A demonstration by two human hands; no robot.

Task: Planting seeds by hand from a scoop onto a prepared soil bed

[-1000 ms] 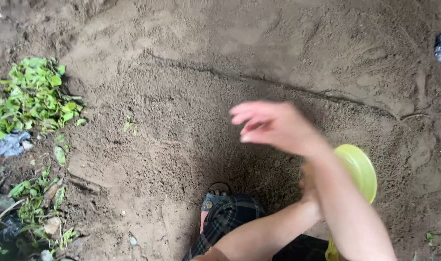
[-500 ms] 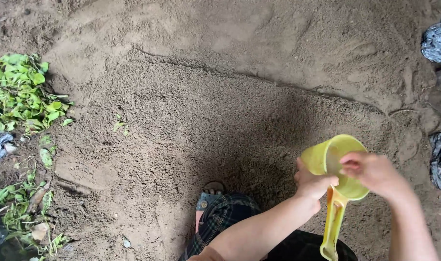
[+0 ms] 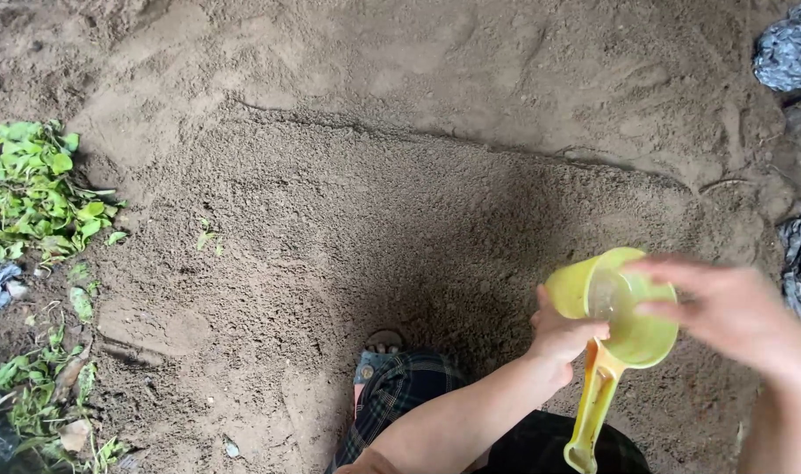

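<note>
You are looking straight down at a patch of raked, sandy brown soil [image 3: 356, 219] with a faint curved ridge running across its upper part. Low on the right side of the view, your left hand [image 3: 560, 338] grips a yellow plastic scoop cup [image 3: 624, 320] where the cup meets its long handle; the fingers are curled closed around that joint, and the thumb presses against the cup's outer wall. The handle hangs down toward the bottom edge of the view, and the cup's open mouth tilts up and to the right. The inside looks pale and glossy, but what it holds cannot be told.

Your right hand [image 3: 743, 312] is blurred and sits just right of the cup, its fingertips [image 3: 655, 309] over the rim at the cup's mouth. The fingers look loosely spread and partly bent, and they appear to hold nothing, though the blur leaves this uncertain.

Below your left forearm, a knee in dark plaid cloth [image 3: 409, 395] and the toe of a sandal [image 3: 383, 342] show on the soil. At the left edge lie heaps of pulled green weeds [image 3: 40, 189]. Crumpled dark plastic bags [image 3: 791, 53] sit at the right edge, well apart from your hands.
</note>
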